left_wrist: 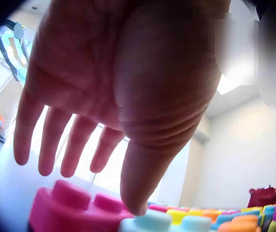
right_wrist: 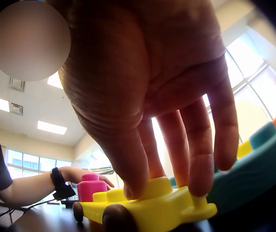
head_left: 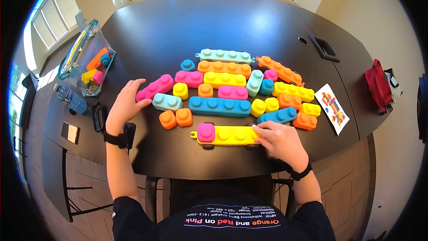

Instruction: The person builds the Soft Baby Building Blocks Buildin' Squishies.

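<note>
A yellow wheeled base (head_left: 232, 136) lies near the table's front edge, a small pink block (head_left: 206, 132) on its left end. My right hand (head_left: 281, 142) pinches the base's right end; in the right wrist view the thumb and fingers of the hand (right_wrist: 152, 96) are around the end stud of the yellow base (right_wrist: 152, 212). My left hand (head_left: 122, 107) is at the left beside the long pink block (head_left: 155, 88) and the pale teal block (head_left: 167, 102). The left wrist view shows the hand (left_wrist: 113, 87) with fingers spread, its thumb tip by the pink block (left_wrist: 75, 208) and the teal block (left_wrist: 147, 222).
Many coloured blocks, including a long blue block (head_left: 219, 106), spread across the middle. Behind them are a pale teal wheeled base (head_left: 225, 56) and an orange one (head_left: 281, 70). A picture card (head_left: 332, 109) lies right; a clear bag (head_left: 89, 58) and water bottle (head_left: 70, 99) stand left.
</note>
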`<state>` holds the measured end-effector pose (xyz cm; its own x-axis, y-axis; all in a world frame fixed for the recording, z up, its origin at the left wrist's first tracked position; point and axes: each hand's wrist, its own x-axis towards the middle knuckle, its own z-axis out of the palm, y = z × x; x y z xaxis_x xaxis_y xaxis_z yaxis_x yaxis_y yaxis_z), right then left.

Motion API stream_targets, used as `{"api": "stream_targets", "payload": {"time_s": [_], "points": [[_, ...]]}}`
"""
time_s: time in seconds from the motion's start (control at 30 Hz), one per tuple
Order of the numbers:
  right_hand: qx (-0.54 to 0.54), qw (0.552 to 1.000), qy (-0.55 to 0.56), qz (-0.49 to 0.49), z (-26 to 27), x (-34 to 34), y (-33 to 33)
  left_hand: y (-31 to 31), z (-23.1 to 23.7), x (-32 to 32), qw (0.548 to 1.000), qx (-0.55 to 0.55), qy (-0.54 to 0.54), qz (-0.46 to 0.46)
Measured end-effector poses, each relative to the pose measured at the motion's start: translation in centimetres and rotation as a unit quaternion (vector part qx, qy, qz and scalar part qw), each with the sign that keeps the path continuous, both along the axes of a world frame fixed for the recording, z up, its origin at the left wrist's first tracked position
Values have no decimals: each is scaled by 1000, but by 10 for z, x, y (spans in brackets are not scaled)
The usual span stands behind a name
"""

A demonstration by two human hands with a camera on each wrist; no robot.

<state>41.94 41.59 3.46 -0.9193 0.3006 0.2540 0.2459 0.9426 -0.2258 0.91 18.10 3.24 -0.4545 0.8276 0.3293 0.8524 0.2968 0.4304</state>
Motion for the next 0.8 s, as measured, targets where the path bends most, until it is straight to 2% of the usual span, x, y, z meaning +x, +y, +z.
{"api": "stream_targets", "payload": {"time_s": [0.07, 0.2, 0.3, 0.4, 0.43, 0.5, 0.57, 0.63, 0.7, 0.8], "points": [[-3, 1000, -2, 2, -1, 0, 0, -1, -13, -19, 997, -74, -1, 11], [-5, 1000, 14, 10, -4, 1, 2, 2, -18, -27, 991, -129, -18, 32], [-12, 1000, -8, 12, 1, 1, 2, 2, -5, -19, 994, -98, -20, 30], [-28, 1000, -14, 2, 17, 1, -2, -9, 26, 4, 997, 19, 9, 78], [-54, 998, 20, -5, 24, 1, -3, -10, 37, 18, 997, 18, 8, 79], [-82, 995, 52, -12, 33, 0, -3, -4, 54, 51, 993, 111, -10, 45], [-43, 989, 143, 17, 38, -6, -2, 8, 62, 82, 990, 135, -11, -39], [-76, 985, 152, 11, 44, -14, -6, 24, 62, 112, 988, 116, -19, -97], [-36, 980, 194, 40, 49, -24, -7, 35, 58, 136, 983, 101, -29, -152], [-23, 977, 201, 63, 50, -33, -8, 43, 53, 155, 974, 75, -57, -206]]}}
